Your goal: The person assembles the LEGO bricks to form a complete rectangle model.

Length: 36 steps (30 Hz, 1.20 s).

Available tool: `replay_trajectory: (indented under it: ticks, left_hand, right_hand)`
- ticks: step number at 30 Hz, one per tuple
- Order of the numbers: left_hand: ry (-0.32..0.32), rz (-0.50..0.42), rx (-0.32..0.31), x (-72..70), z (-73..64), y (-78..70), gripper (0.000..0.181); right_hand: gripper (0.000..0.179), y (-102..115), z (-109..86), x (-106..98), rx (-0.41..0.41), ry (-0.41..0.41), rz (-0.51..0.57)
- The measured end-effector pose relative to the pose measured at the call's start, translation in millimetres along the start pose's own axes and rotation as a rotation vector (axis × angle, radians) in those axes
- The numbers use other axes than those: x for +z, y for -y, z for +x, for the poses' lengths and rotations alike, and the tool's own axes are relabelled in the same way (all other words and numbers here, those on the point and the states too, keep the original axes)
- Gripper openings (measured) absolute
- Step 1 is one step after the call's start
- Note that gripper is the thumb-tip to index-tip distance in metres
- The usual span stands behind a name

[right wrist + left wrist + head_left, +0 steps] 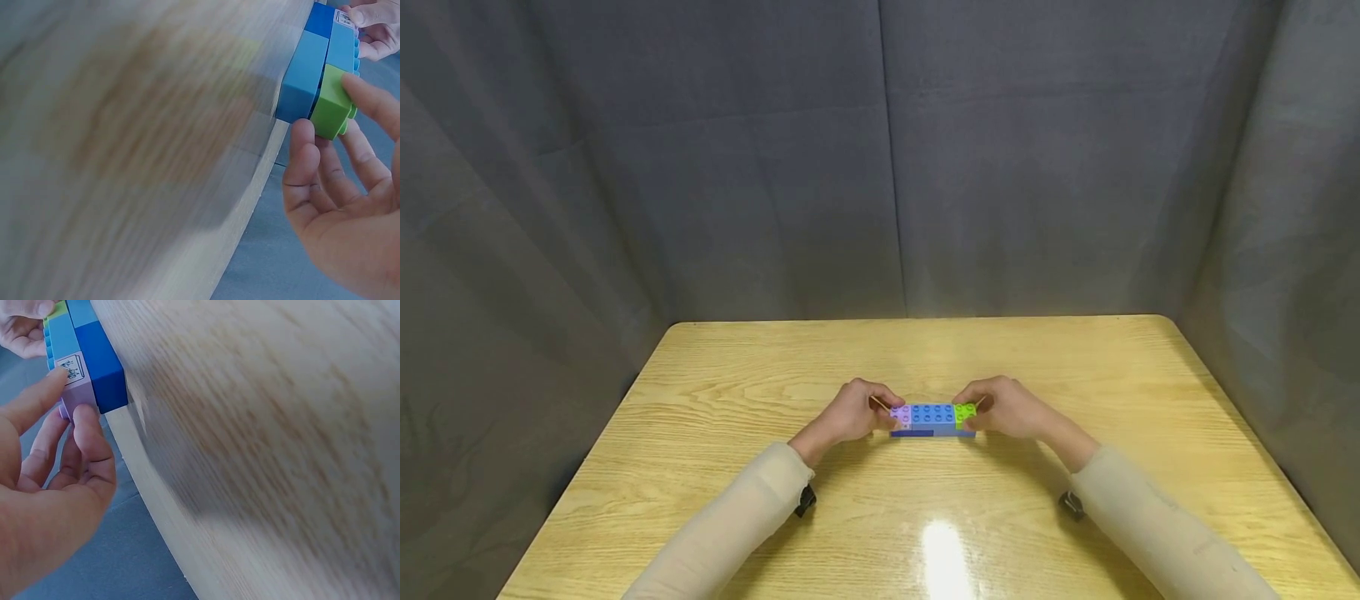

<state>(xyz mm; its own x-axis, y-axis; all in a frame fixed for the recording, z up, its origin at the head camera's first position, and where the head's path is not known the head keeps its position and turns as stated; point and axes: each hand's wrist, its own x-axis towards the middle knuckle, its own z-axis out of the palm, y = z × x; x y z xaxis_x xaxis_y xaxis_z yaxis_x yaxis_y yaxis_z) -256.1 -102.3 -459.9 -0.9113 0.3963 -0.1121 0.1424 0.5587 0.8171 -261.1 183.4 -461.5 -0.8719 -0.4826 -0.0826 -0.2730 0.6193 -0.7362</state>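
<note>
A two-layer row of toy building bricks stands on the table. Its top layer has a lavender brick [79,392] with a printed picture, a long light-blue brick [932,414] in the middle and a lime-green brick [330,103] at the right end. Beneath them lie a dark-blue brick [103,365] on the left and a lighter blue brick [303,75] on the right. My left hand [853,410] pinches the lavender brick between thumb and fingers. At the other end, my right hand [1011,407] pinches the green brick. A thin dark line shows between green and blue.
The wood-grain table [715,367] has rounded far corners. Grey curtains [760,183] hang behind it and along both sides. Glare [946,554] shines on the near tabletop. Black devices [805,502] sit by both sleeve cuffs.
</note>
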Motion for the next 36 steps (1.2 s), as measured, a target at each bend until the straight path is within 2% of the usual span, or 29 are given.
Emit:
replay_trajectory:
  ticks: [10, 16, 21, 28, 36]
  left_hand:
    - [0.003, 0.015, 0.002, 0.2, 0.2, -0.3, 0.023]
    - [-0.010, 0.059, -0.003, -0.8, -0.8, -2.5, 0.024]
    - [0.007, 0.083, -0.009, -1.7, -1.2, -3.3, 0.025]
    - [0.033, 0.082, -0.013, -3.1, -1.7, -3.8, 0.031]
    - [0.020, 0.065, -0.018, -3.6, 0.6, -2.6, 0.032]
  right_hand:
    - [0.031, -2.1, -0.2, 0.9, -0.004, 0.006, 0.001]
    - [0.034, -0.3, 0.7, -0.2, -0.007, 0.010, -0.026]
    - [0.038, 0.8, 0.9, -0.2, 0.002, 0.012, -0.024]
    - [0.039, 0.9, -0.3, -0.7, 0.008, 0.006, -0.029]
    - [0.035, 1.0, -1.4, -3.8, -0.003, -0.002, -0.055]
